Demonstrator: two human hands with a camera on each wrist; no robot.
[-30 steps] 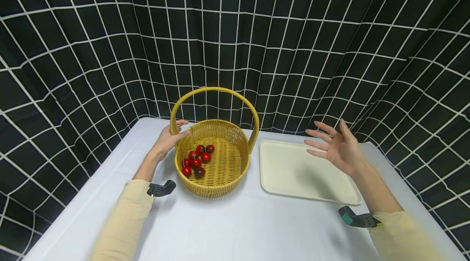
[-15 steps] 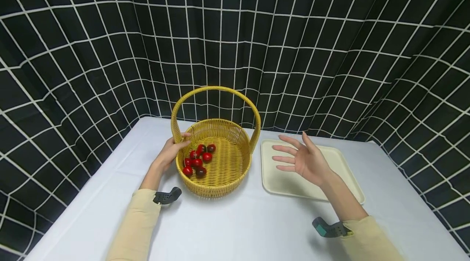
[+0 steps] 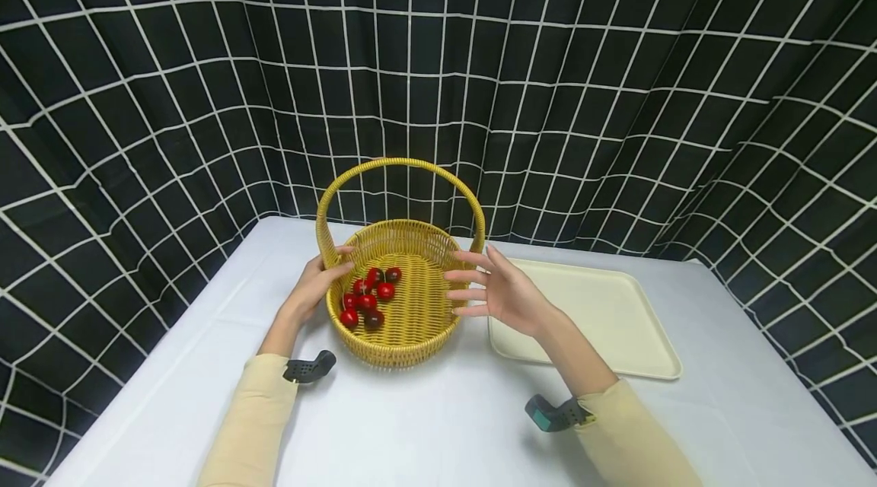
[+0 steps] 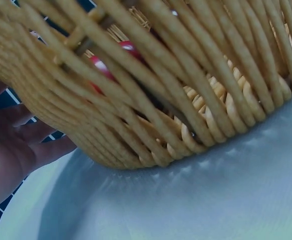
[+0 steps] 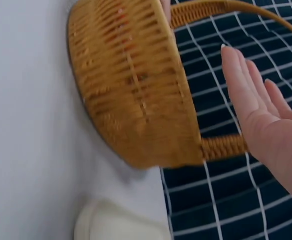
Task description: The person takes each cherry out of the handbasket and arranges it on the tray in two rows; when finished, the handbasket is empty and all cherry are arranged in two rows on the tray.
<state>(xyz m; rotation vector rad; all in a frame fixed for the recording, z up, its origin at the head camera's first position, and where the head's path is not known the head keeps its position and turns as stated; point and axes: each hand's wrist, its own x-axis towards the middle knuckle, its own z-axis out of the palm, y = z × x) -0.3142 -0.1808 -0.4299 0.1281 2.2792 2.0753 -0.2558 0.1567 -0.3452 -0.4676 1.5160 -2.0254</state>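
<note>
A yellow wicker basket [image 3: 404, 356] with a tall arched handle [image 3: 400, 162] stands on the white cloth. Several dark red cherries [image 3: 366, 302] lie together on the left side of its floor. My left hand [image 3: 315, 285] holds the basket's left rim by the handle's foot, thumb over the rim; in the left wrist view, fingers of the left hand [image 4: 11, 140] show along the outer wall. My right hand [image 3: 503, 293] holds nothing, its fingers straight and spread, overlapping the basket's right rim. In the right wrist view, the right hand [image 5: 265, 110] appears beside the handle, apart from the wall.
A cream rectangular tray [image 3: 596, 319] lies right of the basket, partly behind the right forearm. The white-covered table [image 3: 438, 426] ends at the back against a black curtain [image 3: 575, 91] with a white grid, which also encloses both sides.
My right hand has moved left from above the tray to the basket's right rim, fingers still spread. The left hand has stayed at the basket's left rim, its wrist shifting slightly.
</note>
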